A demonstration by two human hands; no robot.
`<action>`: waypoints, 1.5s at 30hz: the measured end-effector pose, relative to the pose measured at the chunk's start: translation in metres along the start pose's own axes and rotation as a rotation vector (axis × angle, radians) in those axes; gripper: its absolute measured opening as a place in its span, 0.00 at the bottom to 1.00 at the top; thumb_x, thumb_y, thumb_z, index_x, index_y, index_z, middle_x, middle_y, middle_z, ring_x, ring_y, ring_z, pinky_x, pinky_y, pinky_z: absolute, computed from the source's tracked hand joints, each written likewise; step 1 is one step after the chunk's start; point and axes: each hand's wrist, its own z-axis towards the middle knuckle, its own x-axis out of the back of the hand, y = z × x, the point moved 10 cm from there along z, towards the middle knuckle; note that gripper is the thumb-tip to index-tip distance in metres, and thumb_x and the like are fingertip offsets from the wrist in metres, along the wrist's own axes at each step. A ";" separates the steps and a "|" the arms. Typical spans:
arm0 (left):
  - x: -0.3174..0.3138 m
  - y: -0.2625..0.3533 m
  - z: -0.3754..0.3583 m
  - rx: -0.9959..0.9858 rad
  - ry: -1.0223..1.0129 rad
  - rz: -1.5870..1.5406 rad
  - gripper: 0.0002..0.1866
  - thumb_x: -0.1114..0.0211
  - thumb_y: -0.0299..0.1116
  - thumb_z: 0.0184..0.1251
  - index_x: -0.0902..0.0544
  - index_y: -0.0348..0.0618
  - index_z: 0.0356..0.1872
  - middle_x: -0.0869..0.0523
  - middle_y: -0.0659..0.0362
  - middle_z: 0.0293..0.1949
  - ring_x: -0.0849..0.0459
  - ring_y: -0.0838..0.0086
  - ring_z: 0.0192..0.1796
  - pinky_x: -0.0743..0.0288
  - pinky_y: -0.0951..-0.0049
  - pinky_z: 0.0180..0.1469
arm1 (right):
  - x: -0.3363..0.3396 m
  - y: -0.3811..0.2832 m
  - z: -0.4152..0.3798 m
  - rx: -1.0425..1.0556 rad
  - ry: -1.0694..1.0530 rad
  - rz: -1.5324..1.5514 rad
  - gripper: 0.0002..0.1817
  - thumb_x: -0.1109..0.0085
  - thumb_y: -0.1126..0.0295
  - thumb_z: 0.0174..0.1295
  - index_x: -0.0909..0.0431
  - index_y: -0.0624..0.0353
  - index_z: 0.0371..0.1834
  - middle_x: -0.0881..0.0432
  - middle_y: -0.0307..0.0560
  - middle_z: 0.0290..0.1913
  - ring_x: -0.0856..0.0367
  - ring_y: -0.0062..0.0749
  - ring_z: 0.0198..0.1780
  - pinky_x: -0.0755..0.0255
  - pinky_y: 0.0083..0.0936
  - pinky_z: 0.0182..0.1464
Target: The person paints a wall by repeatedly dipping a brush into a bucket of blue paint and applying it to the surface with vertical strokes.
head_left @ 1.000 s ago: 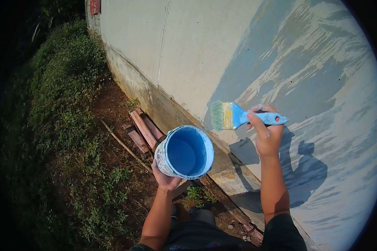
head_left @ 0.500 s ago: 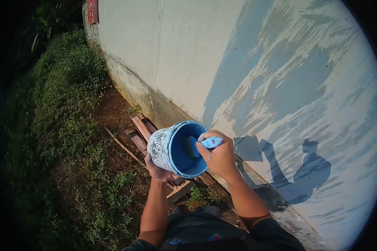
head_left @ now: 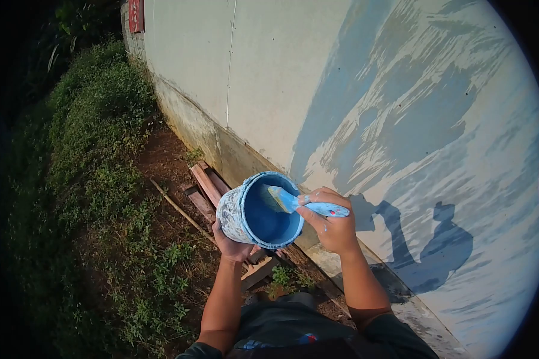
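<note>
While tilted toward the wall [head_left: 293,72], one paint bucket [head_left: 236,212] and one brush [head_left: 302,204] counted. Left hand [head_left: 233,245] cupped under the bucket's base, fingers wrapped, mostly hidden. Right hand [head_left: 332,224] clenched around the blue handle. Bristles dipped inside the rim, tips hard to make out.

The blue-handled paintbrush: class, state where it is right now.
In the head view, the blue-handled paintbrush sits centre frame in the right hand, its bristles inside the round blue paint bucket held by the left hand, beside the part-painted wall.
</note>
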 end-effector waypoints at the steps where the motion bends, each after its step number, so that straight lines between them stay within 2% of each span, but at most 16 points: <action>1: -0.002 -0.006 -0.001 0.033 -0.010 -0.037 0.46 0.44 0.72 0.78 0.26 0.45 0.83 0.21 0.49 0.80 0.22 0.50 0.79 0.29 0.41 0.81 | 0.005 0.002 -0.004 -0.001 0.002 -0.004 0.09 0.20 0.79 0.65 0.10 0.65 0.45 0.07 0.54 0.42 0.08 0.37 0.40 0.17 0.32 0.43; 3: -0.005 -0.010 -0.003 0.048 -0.014 -0.031 0.46 0.43 0.71 0.77 0.27 0.46 0.83 0.22 0.50 0.80 0.22 0.50 0.79 0.28 0.40 0.81 | -0.001 -0.002 -0.012 0.030 -0.167 -0.194 0.22 0.22 0.87 0.63 0.16 0.59 0.57 0.08 0.59 0.44 0.05 0.47 0.46 0.13 0.39 0.47; 5: -0.007 -0.017 -0.002 0.060 -0.015 -0.028 0.47 0.43 0.71 0.76 0.28 0.47 0.84 0.22 0.51 0.80 0.22 0.50 0.79 0.28 0.40 0.80 | 0.010 -0.012 -0.010 0.096 -0.061 -0.146 0.20 0.21 0.87 0.61 0.16 0.61 0.54 0.08 0.60 0.43 0.04 0.46 0.47 0.13 0.41 0.47; 7: -0.005 -0.022 -0.004 0.062 -0.006 -0.041 0.46 0.44 0.71 0.78 0.28 0.46 0.84 0.24 0.48 0.82 0.24 0.49 0.81 0.30 0.41 0.82 | -0.002 -0.006 -0.013 -0.046 -0.275 -0.259 0.15 0.21 0.86 0.61 0.13 0.64 0.49 0.08 0.60 0.43 0.04 0.46 0.47 0.13 0.39 0.47; 10: -0.008 -0.035 -0.006 0.105 -0.025 -0.058 0.46 0.44 0.70 0.78 0.28 0.45 0.84 0.24 0.48 0.82 0.24 0.50 0.81 0.30 0.41 0.83 | 0.013 -0.004 -0.015 -0.085 -0.127 -0.193 0.10 0.21 0.84 0.62 0.11 0.67 0.44 0.08 0.59 0.43 0.05 0.46 0.46 0.14 0.38 0.46; 13: -0.012 -0.045 -0.009 0.157 -0.015 -0.076 0.46 0.44 0.70 0.79 0.29 0.45 0.84 0.24 0.48 0.82 0.24 0.49 0.80 0.29 0.41 0.82 | 0.012 -0.006 -0.014 -0.070 -0.222 -0.302 0.12 0.20 0.79 0.62 0.11 0.66 0.47 0.08 0.56 0.45 0.07 0.48 0.42 0.16 0.37 0.43; 16: -0.010 -0.050 -0.007 0.157 -0.036 -0.041 0.44 0.46 0.70 0.80 0.27 0.47 0.83 0.20 0.51 0.79 0.21 0.50 0.78 0.28 0.39 0.80 | 0.014 0.000 -0.020 -0.134 -0.252 -0.330 0.10 0.20 0.80 0.63 0.11 0.67 0.46 0.09 0.56 0.42 0.07 0.44 0.42 0.17 0.35 0.42; 19: -0.007 -0.059 -0.010 0.237 -0.045 -0.100 0.44 0.46 0.70 0.80 0.26 0.47 0.83 0.20 0.51 0.79 0.20 0.51 0.78 0.27 0.39 0.80 | 0.028 0.003 -0.022 -0.185 -0.194 -0.338 0.11 0.20 0.79 0.64 0.11 0.66 0.46 0.10 0.54 0.42 0.09 0.43 0.40 0.19 0.34 0.41; 23: -0.007 -0.060 -0.008 0.200 0.008 -0.038 0.44 0.45 0.70 0.79 0.27 0.49 0.84 0.21 0.52 0.80 0.21 0.51 0.79 0.29 0.39 0.81 | 0.027 -0.002 -0.023 -0.171 -0.216 -0.415 0.11 0.20 0.79 0.64 0.11 0.66 0.46 0.11 0.54 0.42 0.10 0.42 0.38 0.21 0.33 0.40; 25: -0.008 -0.062 -0.008 0.204 0.008 -0.037 0.44 0.45 0.70 0.79 0.27 0.49 0.84 0.22 0.53 0.81 0.22 0.51 0.80 0.30 0.39 0.81 | 0.028 0.004 -0.026 -0.266 -0.233 -0.438 0.11 0.20 0.79 0.64 0.12 0.67 0.46 0.12 0.54 0.42 0.11 0.42 0.38 0.21 0.33 0.41; 35: 0.001 -0.078 -0.014 0.245 0.038 -0.020 0.46 0.48 0.72 0.79 0.31 0.51 0.86 0.24 0.52 0.82 0.23 0.49 0.80 0.29 0.35 0.80 | 0.036 -0.002 -0.041 -0.110 -0.119 -0.468 0.08 0.23 0.77 0.66 0.11 0.64 0.46 0.10 0.53 0.46 0.08 0.48 0.43 0.16 0.37 0.43; 37: 0.000 -0.082 -0.017 0.274 0.022 -0.031 0.46 0.47 0.72 0.79 0.31 0.51 0.86 0.24 0.51 0.82 0.23 0.49 0.80 0.27 0.35 0.79 | 0.041 -0.017 -0.045 0.044 -0.025 -0.447 0.10 0.22 0.78 0.65 0.11 0.64 0.47 0.10 0.54 0.46 0.08 0.48 0.43 0.16 0.39 0.43; 38: -0.001 -0.085 -0.020 0.300 0.009 -0.041 0.47 0.47 0.72 0.78 0.32 0.51 0.86 0.25 0.51 0.82 0.23 0.48 0.80 0.26 0.34 0.78 | 0.044 -0.019 -0.047 0.043 -0.024 -0.446 0.10 0.22 0.78 0.65 0.11 0.64 0.47 0.10 0.54 0.46 0.08 0.48 0.43 0.16 0.39 0.43; 40: 0.002 -0.089 -0.020 0.316 0.027 -0.054 0.47 0.47 0.73 0.78 0.32 0.50 0.86 0.25 0.51 0.82 0.22 0.48 0.80 0.25 0.34 0.77 | 0.042 -0.012 -0.051 -0.151 -0.165 -0.444 0.12 0.21 0.80 0.64 0.11 0.65 0.49 0.10 0.55 0.45 0.08 0.47 0.42 0.16 0.38 0.42; 43: 0.005 -0.098 -0.018 0.341 -0.003 -0.063 0.48 0.46 0.73 0.77 0.31 0.51 0.86 0.23 0.51 0.81 0.21 0.48 0.78 0.23 0.35 0.76 | 0.064 -0.009 -0.057 -0.110 -0.016 -0.412 0.12 0.21 0.80 0.64 0.11 0.66 0.49 0.11 0.55 0.44 0.09 0.46 0.41 0.17 0.36 0.42; 45: 0.009 -0.104 -0.019 0.366 0.000 -0.076 0.49 0.46 0.75 0.76 0.31 0.50 0.86 0.26 0.50 0.83 0.26 0.48 0.81 0.29 0.36 0.81 | 0.067 -0.008 -0.062 -0.127 -0.025 -0.400 0.11 0.21 0.80 0.65 0.12 0.67 0.48 0.11 0.55 0.44 0.10 0.44 0.40 0.18 0.35 0.42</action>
